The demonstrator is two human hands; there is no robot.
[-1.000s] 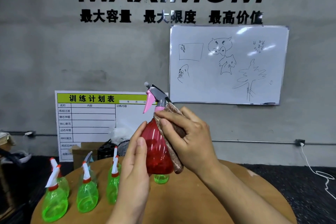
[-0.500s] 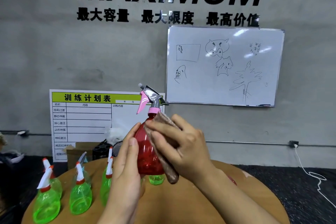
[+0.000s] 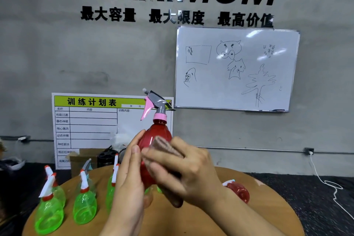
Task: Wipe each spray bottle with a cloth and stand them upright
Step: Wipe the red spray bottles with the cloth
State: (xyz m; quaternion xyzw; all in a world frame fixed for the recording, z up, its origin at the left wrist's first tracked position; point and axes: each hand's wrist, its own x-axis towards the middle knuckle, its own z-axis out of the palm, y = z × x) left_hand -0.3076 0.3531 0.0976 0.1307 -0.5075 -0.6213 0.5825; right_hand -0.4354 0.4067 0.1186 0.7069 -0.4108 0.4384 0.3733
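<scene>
A red spray bottle [image 3: 156, 136] with a pink trigger and grey head is held upright above the round wooden table [image 3: 268, 216]. My left hand [image 3: 128, 184] grips its left side and bottom, fingers pointing up. My right hand [image 3: 187, 170] presses a brown cloth [image 3: 164, 146] against the bottle's right side, fingers curled round the cloth. Several green spray bottles [image 3: 50, 214] stand upright on the table's left. Another red bottle [image 3: 238, 191] lies on its side at the right, partly hidden by my right forearm.
A whiteboard [image 3: 235, 69] with drawings hangs on the grey wall. A printed chart board [image 3: 86, 126] leans behind the table, with a cardboard box [image 3: 76, 161] and black holder [image 3: 106, 157] before it. A white cable [image 3: 325, 180] trails over the dark floor at right.
My right hand has slid the cloth down from the bottle's neck to its lower body. The bottle's upper half now shows. The view has dropped a little.
</scene>
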